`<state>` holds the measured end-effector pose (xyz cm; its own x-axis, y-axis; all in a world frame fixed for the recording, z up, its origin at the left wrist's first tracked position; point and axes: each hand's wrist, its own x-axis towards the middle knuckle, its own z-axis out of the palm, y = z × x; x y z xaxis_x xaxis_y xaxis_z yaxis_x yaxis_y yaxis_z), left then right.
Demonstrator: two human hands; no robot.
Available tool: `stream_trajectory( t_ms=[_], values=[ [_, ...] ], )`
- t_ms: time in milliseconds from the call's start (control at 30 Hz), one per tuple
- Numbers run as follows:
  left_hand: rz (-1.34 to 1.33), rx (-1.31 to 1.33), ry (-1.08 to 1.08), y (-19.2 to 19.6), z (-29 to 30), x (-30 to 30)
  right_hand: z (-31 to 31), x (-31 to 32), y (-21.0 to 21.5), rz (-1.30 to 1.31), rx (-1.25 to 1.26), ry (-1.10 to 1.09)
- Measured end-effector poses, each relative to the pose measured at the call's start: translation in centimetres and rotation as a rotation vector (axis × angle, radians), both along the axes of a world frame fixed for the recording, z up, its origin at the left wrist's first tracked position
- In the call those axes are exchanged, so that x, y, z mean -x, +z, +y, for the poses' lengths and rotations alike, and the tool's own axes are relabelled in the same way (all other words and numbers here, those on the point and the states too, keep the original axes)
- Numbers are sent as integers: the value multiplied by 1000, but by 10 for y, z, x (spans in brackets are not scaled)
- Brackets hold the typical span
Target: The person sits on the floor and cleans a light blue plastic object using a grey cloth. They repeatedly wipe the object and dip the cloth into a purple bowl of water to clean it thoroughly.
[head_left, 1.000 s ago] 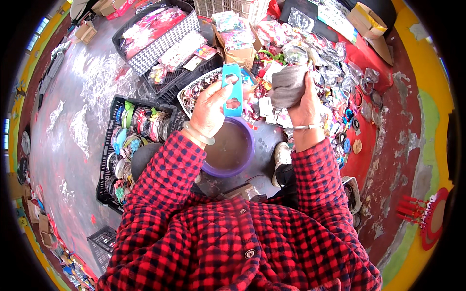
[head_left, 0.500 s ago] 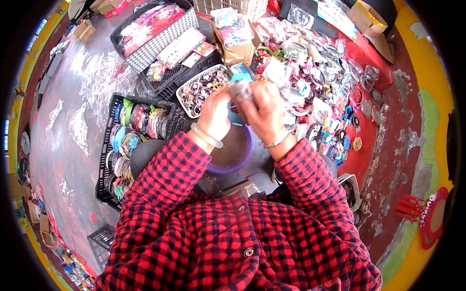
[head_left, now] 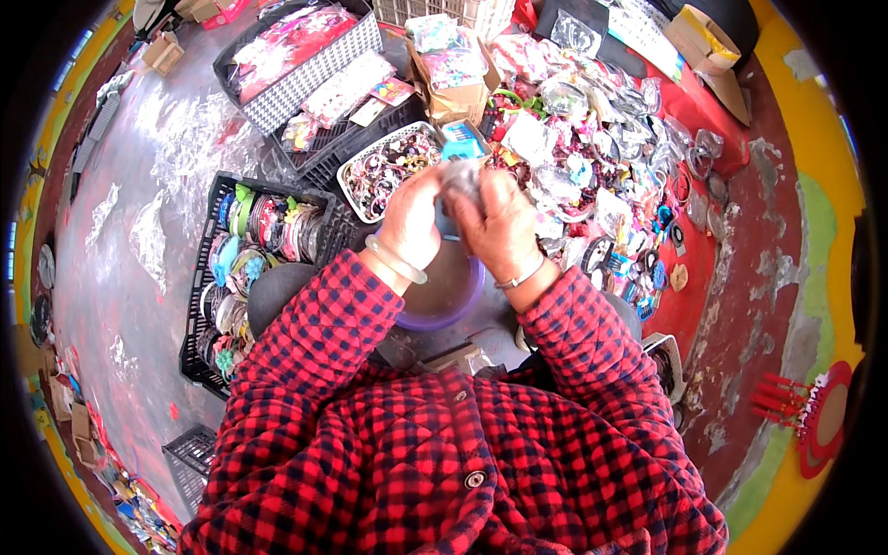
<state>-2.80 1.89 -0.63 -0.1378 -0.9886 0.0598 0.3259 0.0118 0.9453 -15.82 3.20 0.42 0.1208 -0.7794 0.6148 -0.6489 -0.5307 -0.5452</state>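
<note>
Both my hands are raised close together above a purple-rimmed basin (head_left: 478,285). Between them is a small greyish bundle (head_left: 462,178) that looks like clear plastic wrapping; what is inside cannot be made out. My left hand (head_left: 413,220) is closed, its fingertips at the bundle's left side. My right hand (head_left: 499,220) is curled around the other side, thumb and fingers pinching it. Just beyond the hands lies a blue packet (head_left: 460,141) in a small box. A white basket (head_left: 349,197) full of hair ties stands to the left of it.
At left a black crate (head_left: 193,338) holds headbands. Farther off are a patterned basket (head_left: 314,83) with packaged goods and a cardboard box (head_left: 455,102). A large heap of bagged accessories (head_left: 592,148) spreads over red cloth at right.
The fingers of my right hand have shifted slightly around the plastic bundle, which stays between both hands. The view has moved a little; nothing else differs visibly.
</note>
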Motion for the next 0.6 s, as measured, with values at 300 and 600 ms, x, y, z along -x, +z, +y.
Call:
stream_trajectory(
  t_ms=[300,600],
  values=[
    [303,-266,-249,13,10,7,-12,7,5,-147,-145,-122],
    [467,-308,-180,-2,11,13,-11,5,9,-103,-100,-144]
  ],
)
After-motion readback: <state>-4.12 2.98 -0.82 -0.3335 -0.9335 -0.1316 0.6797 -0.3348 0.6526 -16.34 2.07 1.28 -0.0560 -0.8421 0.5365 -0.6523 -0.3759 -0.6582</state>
